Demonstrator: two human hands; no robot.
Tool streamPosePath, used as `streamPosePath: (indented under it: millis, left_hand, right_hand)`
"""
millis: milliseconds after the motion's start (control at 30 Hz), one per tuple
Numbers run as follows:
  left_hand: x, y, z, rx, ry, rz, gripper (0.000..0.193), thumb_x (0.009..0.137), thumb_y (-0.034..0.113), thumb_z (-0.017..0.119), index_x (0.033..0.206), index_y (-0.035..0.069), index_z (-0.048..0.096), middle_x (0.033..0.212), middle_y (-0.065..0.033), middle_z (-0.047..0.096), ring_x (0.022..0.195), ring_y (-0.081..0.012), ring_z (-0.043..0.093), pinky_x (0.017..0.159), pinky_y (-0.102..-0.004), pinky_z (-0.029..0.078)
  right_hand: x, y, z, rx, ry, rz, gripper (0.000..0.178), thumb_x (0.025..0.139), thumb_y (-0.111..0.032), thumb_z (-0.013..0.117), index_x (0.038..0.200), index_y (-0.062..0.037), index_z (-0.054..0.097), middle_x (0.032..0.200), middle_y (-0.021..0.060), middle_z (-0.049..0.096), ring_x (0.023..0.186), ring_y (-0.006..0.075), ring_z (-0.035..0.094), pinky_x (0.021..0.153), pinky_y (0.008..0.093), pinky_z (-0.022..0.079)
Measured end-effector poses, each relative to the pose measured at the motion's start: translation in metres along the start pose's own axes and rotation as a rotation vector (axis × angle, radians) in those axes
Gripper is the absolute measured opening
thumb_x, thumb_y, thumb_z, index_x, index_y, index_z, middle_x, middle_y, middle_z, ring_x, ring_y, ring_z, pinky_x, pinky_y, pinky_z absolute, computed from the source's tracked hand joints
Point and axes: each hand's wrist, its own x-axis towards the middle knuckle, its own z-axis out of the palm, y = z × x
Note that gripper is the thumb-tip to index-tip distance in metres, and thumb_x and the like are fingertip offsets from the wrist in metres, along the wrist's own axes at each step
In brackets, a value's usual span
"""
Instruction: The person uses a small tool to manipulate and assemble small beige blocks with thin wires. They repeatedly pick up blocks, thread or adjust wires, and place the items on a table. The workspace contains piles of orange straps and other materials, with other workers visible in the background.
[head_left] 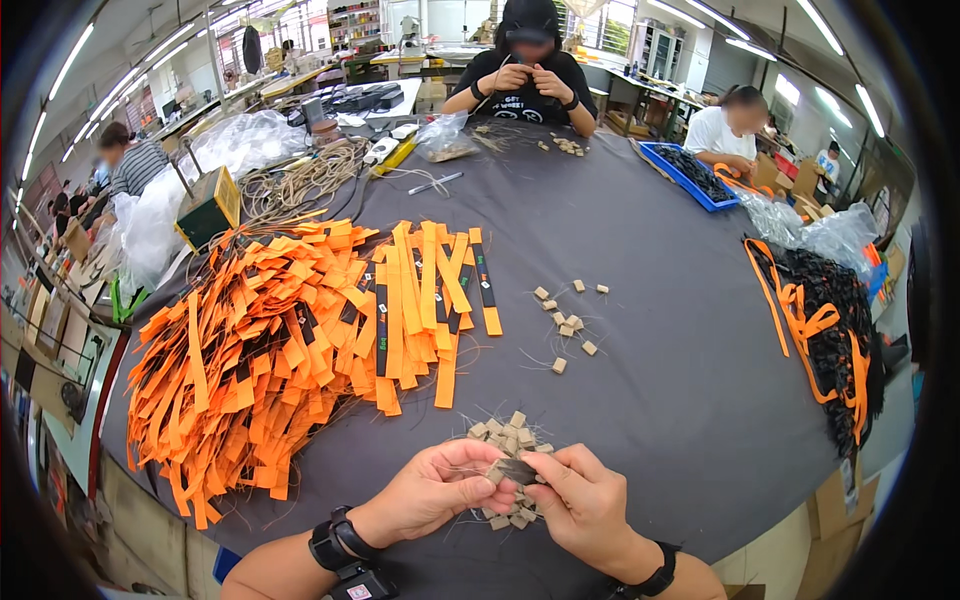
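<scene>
Over a pile of small beige webbing pieces (517,437) with loose threads, both of my hands meet near the table's front edge. Between its thumb and fingers my left hand (435,492) pinches one small beige webbing piece (495,472). My right hand (585,500) is closed on a dark, flat, pointed tool (517,470) that looks like thread snips; its handle is hidden in the fingers. The tool's tip lies close beside the piece in my left hand. Farther off, several more beige pieces (570,325) lie loosely scattered with threads trailing from them.
A large heap of orange and black strips (270,350) covers the table's left side. Beyond it are a coil of cord (310,185), a green box (208,205) and a pen (435,184). Black straps (825,330) lie at right, near a blue tray (690,175). Co-workers sit across.
</scene>
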Motion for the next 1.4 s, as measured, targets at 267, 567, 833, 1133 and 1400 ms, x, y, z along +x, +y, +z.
streamPosePath:
  millis: [267, 567, 833, 1133, 1400]
  left_hand:
    - [0.001, -0.003, 0.0, -0.01, 0.025, 0.004, 0.027, 0.093, 0.003, 0.056, 0.12, 0.001, 0.053, 0.105, -0.0168, 0.066, 0.098, -0.0241, 0.066, 0.088, -0.0382, 0.055]
    - [0.001, -0.002, -0.001, 0.022, -0.003, -0.004, 0.027, 0.095, 0.005, 0.054, 0.122, 0.001, 0.052, 0.111, -0.0153, 0.064, 0.102, -0.0228, 0.064, 0.092, -0.0357, 0.052]
    - [0.001, -0.002, 0.0, 0.049, 0.037, 0.04, 0.027, 0.093, 0.004, 0.057, 0.119, 0.001, 0.052, 0.107, -0.0137, 0.065, 0.098, -0.0223, 0.066, 0.088, -0.0369, 0.055]
    - [0.001, -0.001, 0.003, 0.089, 0.05, 0.044, 0.027, 0.093, 0.004, 0.058, 0.119, 0.001, 0.053, 0.107, -0.0125, 0.065, 0.098, -0.0221, 0.066, 0.088, -0.0373, 0.055]
    - [0.001, -0.003, 0.002, 0.086, 0.04, 0.063, 0.026, 0.093, 0.005, 0.058, 0.118, 0.002, 0.053, 0.106, -0.0122, 0.065, 0.097, -0.0214, 0.066, 0.087, -0.0366, 0.055]
  right_hand:
    - [0.002, 0.001, 0.0, -0.087, -0.006, -0.057, 0.025, 0.074, -0.003, 0.073, 0.098, -0.0055, 0.067, 0.079, 0.0064, 0.062, 0.058, 0.0193, 0.061, 0.051, 0.0285, 0.048]
    - [-0.003, 0.008, 0.0, 0.025, -0.01, 0.028, 0.025, 0.073, -0.005, 0.073, 0.098, -0.0059, 0.067, 0.077, 0.0063, 0.061, 0.055, 0.0191, 0.059, 0.05, 0.0284, 0.046]
    - [0.007, -0.007, -0.008, -0.136, -0.002, -0.093, 0.03, 0.069, -0.009, 0.076, 0.098, -0.0076, 0.069, 0.076, 0.0034, 0.059, 0.052, 0.0181, 0.056, 0.047, 0.0283, 0.044]
    - [0.005, -0.004, -0.008, -0.13, -0.012, -0.093, 0.029, 0.069, -0.009, 0.075, 0.098, -0.0074, 0.069, 0.075, 0.0031, 0.059, 0.051, 0.0181, 0.055, 0.047, 0.0284, 0.043]
    - [-0.002, 0.005, 0.0, -0.026, -0.029, -0.044, 0.025, 0.074, -0.007, 0.073, 0.098, -0.007, 0.067, 0.077, 0.0042, 0.06, 0.054, 0.0187, 0.058, 0.048, 0.0283, 0.045]
